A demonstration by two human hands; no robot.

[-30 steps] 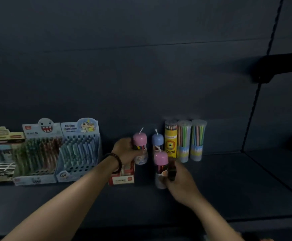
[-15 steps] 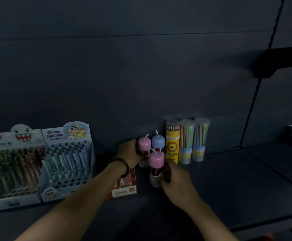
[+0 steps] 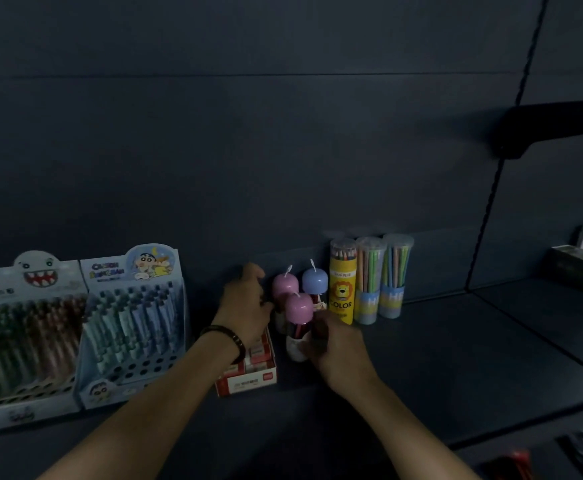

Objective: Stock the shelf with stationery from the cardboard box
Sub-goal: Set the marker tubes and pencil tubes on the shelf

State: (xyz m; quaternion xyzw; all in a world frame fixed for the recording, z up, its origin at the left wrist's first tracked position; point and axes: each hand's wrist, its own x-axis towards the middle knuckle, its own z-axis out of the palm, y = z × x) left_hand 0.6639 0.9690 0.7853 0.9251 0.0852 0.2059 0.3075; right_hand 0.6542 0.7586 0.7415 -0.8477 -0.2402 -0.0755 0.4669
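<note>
Three dome-capped tubes of stationery stand on the dark shelf (image 3: 439, 358): a pink-capped one at the back (image 3: 285, 284), a blue-capped one (image 3: 314, 280) beside it, and a second pink-capped one in front (image 3: 298, 308). My left hand (image 3: 245, 306), with a dark bracelet at the wrist, is just left of the rear pink tube with its fingers spread and lifted off it. My right hand (image 3: 335, 348) grips the lower body of the front pink tube, which stands upright on the shelf. No cardboard box is in view.
A yellow lion pencil tube (image 3: 342, 292) and two clear pencil tubes (image 3: 369, 282) (image 3: 394, 275) stand right of the capped tubes. A red eraser box (image 3: 248, 379) lies under my left wrist. Two pen display boxes (image 3: 23, 327) (image 3: 134, 317) fill the left. More boxes (image 3: 581, 268) sit on the neighbouring shelf.
My left hand has let go of the rear pink tube and opened beside it. My right hand keeps its grip on the front pink tube, now close against the others.
</note>
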